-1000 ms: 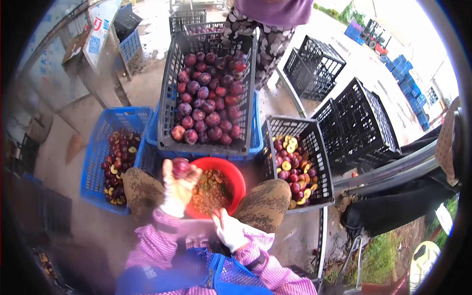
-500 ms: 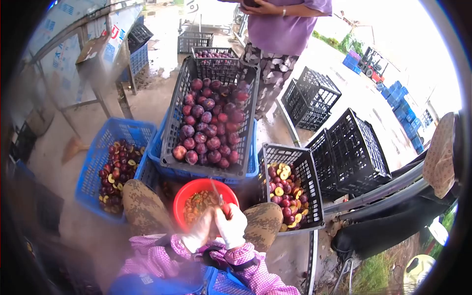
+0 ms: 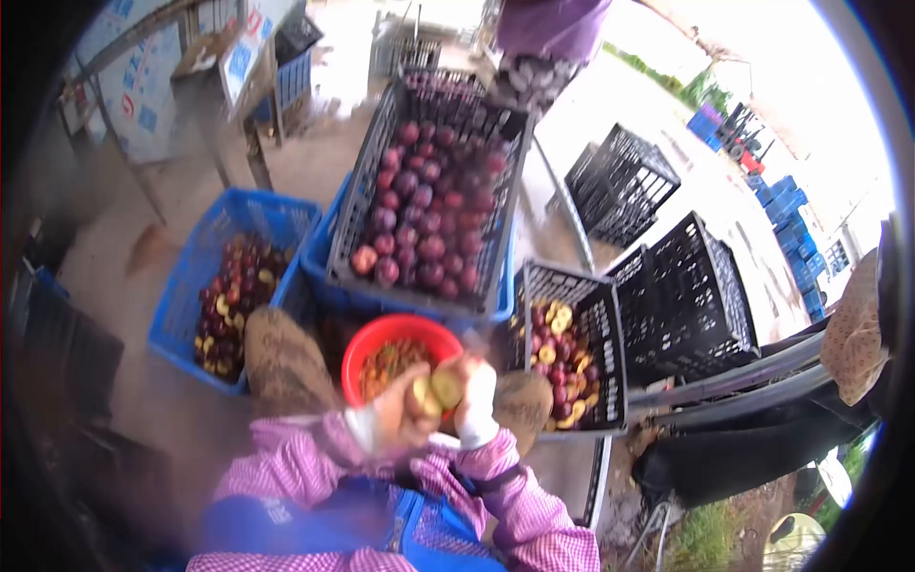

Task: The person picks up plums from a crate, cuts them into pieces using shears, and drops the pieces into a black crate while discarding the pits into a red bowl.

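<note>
My left hand (image 3: 386, 419), in a white glove or wrap, is closed around a plum half (image 3: 425, 397) with its yellow cut face showing. Against it, my right hand (image 3: 475, 405) grips another plum half (image 3: 447, 388), also cut side out. Whether a knife is still in my right hand I cannot tell; that area is smeared. Just beyond my hands, between my knees, stands a red bowl (image 3: 355, 355) with small brownish-orange bits, probably pits, in it. Whole dark plums (image 3: 419, 219) fill the sloping black crate (image 3: 510, 181) ahead.
On the left, a blue crate (image 3: 181, 257) holds cut plums; on the right, a black crate (image 3: 621, 381) does too. A blue crate (image 3: 319, 257) supports the plum crate. Black crates (image 3: 677, 305) stand farther right. Another person (image 3: 548, 38) is behind the plum crate.
Earlier my hands were together, the right with a red-handled knife; now two cut plum halves show between them. The view has shifted, and the other person appears higher in the frame.
</note>
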Available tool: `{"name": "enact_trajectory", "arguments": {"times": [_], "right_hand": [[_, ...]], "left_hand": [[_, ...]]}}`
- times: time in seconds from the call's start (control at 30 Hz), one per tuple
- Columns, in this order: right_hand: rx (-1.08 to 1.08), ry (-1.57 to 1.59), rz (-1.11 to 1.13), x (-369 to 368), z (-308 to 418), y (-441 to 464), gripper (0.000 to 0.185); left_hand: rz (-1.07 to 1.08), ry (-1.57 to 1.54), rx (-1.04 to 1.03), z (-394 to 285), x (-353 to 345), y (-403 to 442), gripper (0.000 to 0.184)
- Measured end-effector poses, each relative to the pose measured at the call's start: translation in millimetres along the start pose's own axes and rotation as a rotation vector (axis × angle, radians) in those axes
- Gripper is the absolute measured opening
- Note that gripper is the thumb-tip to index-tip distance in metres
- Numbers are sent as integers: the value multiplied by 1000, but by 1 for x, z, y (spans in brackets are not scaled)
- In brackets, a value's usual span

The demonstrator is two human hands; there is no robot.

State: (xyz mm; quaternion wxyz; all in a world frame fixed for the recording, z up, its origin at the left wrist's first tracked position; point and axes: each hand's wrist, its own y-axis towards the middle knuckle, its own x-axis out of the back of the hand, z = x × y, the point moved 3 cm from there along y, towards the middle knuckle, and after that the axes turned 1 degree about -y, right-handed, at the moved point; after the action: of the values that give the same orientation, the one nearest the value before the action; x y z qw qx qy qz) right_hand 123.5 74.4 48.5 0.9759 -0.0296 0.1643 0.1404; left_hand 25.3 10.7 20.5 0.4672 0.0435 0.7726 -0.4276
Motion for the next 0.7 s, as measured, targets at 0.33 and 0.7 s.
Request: {"name": "enact_trajectory", "arguments": {"times": [0.33, 0.7], "right_hand": [[-474, 493, -409, 55, -82, -15, 41], [-48, 135, 129, -102, 20, 22, 24]], "left_hand": [[263, -158, -206, -10, 38, 11, 58], [115, -90, -744, -40, 56, 1, 37]]}}
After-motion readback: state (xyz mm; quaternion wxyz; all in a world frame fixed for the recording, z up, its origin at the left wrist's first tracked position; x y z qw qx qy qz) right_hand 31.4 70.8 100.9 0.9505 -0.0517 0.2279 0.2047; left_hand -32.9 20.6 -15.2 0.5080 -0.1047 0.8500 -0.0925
